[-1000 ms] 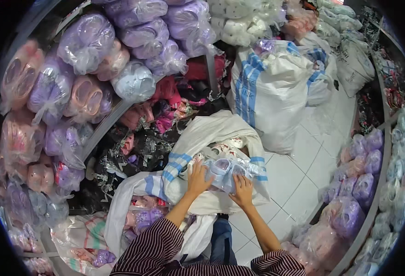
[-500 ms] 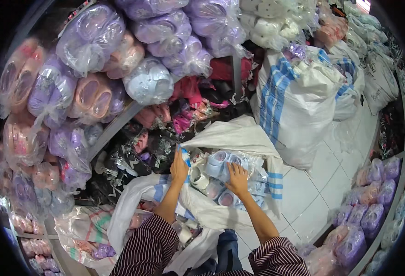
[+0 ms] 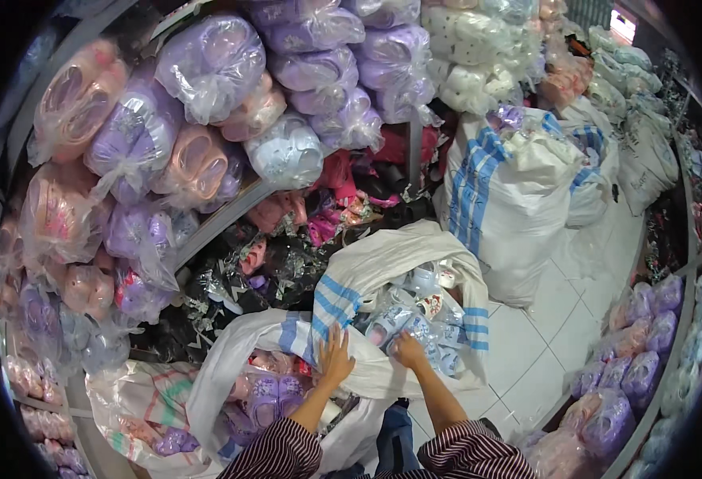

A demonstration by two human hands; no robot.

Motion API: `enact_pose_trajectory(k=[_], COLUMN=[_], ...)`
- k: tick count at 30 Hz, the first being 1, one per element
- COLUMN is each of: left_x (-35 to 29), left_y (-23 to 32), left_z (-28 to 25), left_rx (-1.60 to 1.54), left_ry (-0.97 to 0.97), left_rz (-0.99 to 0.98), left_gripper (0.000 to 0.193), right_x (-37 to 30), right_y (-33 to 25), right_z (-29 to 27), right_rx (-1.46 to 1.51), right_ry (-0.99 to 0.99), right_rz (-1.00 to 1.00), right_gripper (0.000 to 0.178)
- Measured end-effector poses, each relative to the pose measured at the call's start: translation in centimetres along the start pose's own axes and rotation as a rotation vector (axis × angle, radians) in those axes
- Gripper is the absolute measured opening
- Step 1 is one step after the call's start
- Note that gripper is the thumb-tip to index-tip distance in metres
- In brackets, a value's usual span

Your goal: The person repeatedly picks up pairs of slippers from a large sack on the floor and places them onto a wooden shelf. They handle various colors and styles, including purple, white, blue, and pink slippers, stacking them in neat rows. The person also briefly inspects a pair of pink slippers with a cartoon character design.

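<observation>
White tiled floor (image 3: 526, 351), grey shelving (image 3: 221, 226)

Sack before you (image 3: 383, 254): woven plastic by its look, matt and creased
Shoes inside it (image 3: 419, 327): smooth, rubbery-looking plastic
Bags to your left (image 3: 211, 70): thin, glossy, crinkled plastic
Shelf edge (image 3: 221, 223): smooth, metal-looking
Floor tiles (image 3: 526, 361): smooth, slightly shiny
Your sleeves (image 3: 279, 449): matt cloth

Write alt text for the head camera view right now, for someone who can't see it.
A person's left hand is spread against an open white sack of bagged light-blue shoes; the right hand, curled, is at its near edge. Purple bagged shoes are piled at upper left.
</observation>
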State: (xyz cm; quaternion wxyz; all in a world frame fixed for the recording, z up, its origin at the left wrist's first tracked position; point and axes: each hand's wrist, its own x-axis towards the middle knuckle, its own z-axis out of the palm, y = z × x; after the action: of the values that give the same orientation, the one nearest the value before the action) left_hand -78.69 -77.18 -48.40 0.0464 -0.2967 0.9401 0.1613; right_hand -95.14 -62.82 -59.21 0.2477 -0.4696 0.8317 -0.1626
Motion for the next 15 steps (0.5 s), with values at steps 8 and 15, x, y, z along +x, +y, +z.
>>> enact_pose_trajectory(k=[8,15], left_x=[-17.2,-30.2], left_y=[-1.3,-9.1], left_z=[4.8,5.4], left_rx=[-0.204,-0.353], left_ry=[-0.220,-0.480], left_rz=[0.372,0.652], left_gripper=[0.064,0.046], right_x=[-26.3,-45.2], right_y=[-7.3,-15.1], right_z=[7.8,17.1], right_rx=[0.168,0.445], right_ry=[0.166,0.209], right_rz=[0.365,0.917], right_gripper=[0.034,0.032])
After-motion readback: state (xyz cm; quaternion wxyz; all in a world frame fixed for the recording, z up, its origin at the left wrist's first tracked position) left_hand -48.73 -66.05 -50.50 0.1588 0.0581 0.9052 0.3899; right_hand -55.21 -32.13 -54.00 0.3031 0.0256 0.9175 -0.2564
